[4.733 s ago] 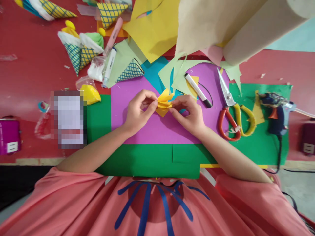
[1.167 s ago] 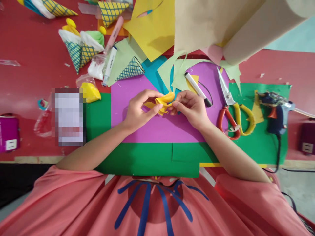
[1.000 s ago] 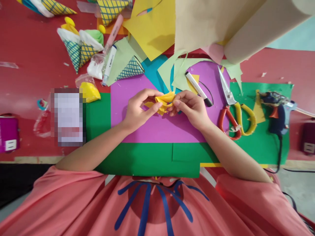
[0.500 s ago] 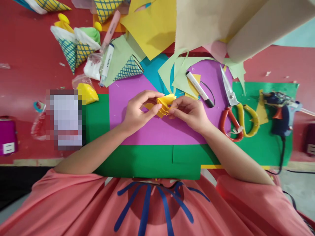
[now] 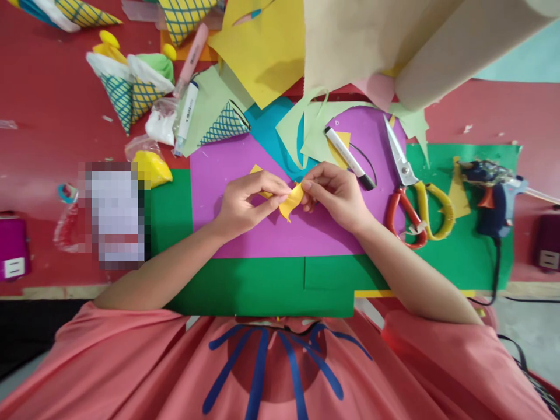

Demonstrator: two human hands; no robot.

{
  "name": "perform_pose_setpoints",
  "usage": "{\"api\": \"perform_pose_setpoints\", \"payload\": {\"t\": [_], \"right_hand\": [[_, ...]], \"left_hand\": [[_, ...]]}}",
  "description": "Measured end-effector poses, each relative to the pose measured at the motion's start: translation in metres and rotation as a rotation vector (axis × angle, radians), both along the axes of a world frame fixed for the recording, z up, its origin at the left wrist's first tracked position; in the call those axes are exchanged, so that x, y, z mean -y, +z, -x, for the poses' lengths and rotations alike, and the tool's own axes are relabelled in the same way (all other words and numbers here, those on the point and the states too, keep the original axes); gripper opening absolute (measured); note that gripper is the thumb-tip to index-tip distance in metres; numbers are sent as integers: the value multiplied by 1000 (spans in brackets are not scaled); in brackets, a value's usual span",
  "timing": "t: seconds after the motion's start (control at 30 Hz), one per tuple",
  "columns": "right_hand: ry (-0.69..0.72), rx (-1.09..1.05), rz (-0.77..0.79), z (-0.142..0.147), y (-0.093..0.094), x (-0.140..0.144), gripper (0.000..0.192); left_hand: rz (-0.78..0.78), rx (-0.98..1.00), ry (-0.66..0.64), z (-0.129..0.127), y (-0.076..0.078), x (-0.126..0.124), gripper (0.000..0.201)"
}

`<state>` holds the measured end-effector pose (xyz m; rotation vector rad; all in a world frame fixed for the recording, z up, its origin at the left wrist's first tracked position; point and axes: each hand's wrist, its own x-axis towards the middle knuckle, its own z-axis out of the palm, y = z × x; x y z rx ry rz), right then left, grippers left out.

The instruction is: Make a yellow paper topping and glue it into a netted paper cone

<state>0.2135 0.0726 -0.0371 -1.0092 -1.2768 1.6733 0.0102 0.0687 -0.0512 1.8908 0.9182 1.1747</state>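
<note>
A small folded piece of yellow paper (image 5: 291, 202) is pinched between my two hands, above the purple sheet (image 5: 245, 239). My left hand (image 5: 250, 198) closes thumb and fingers on its left end. The fingers of my right hand (image 5: 335, 195) grip its upper right end. Part of the paper is hidden behind the fingertips. Behind my left fingers, a flat yellow scrap (image 5: 256, 170) shows on the purple sheet. Just beyond my right hand lies a white marker with a black cap (image 5: 350, 157).
Scissors (image 5: 405, 181) with red and yellow handles lie to the right, and a glue gun (image 5: 496, 192) sits farther right. Cut green paper (image 5: 326, 137), a patterned cone (image 5: 227, 125) and a beige paper roll (image 5: 433, 58) are at the back. A blurred-out rectangular object (image 5: 116, 213) is at left.
The yellow paper, earlier showing several fanned folds, now appears as a narrow, turned strip pointing down. My hands have shifted slightly, and the whole view has moved a little.
</note>
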Motion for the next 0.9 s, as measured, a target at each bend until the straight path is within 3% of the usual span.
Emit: {"api": "perform_pose_setpoints", "payload": {"t": [0.13,0.3,0.47,0.57,0.73,0.9], "right_hand": [[-66,92,-99,-2,-3,1,24],[-92,326,-356,-3,-7,5,26],[-126,656,-540,-4,-5,7,25],[-164,765,-573,-8,-2,4,34],[-279,767,-624,-15,1,0,26],[-247,647,-758,-12,-2,2,14]], "left_hand": [[-28,-53,88,-2,-1,-1,4],[-128,-156,196,-2,2,-1,12],[-187,-248,127,0,4,1,25],[-103,-191,72,0,3,4,32],[-33,-118,1,0,2,5,33],[-132,-189,149,2,5,-2,20]]}}
